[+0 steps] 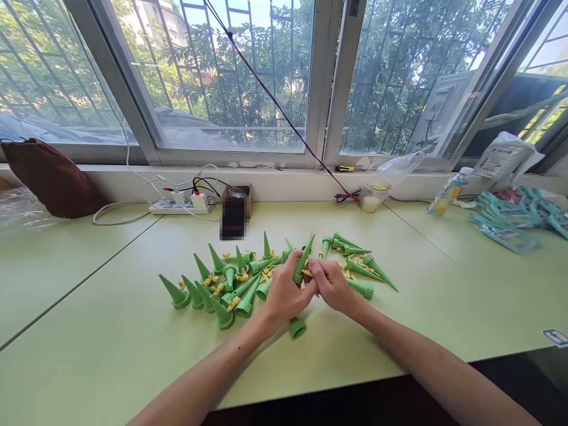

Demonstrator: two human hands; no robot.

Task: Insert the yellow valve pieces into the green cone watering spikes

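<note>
My left hand point(284, 293) is closed around a green plastic watering spike point(303, 260), its pointed end tilted up. Pinched in the fingers of my right hand point(333, 287) is a small yellow plastic valve point(307, 273), right against the spike's side. My fingers hide part of where the two meet. More green spikes lie or stand around both hands, with yellow valves point(233, 303) scattered among them. A separate spike point(297, 328) lies just below my left hand, its open round end facing me.
Along the windowsill are a power strip point(180, 207) with cables, a small cardboard box point(247, 201), a plastic-wrapped cup point(370, 200) and a bottle point(449, 192). A brown bag point(53, 177) sits at far left. Teal items in plastic point(506, 222) lie at far right.
</note>
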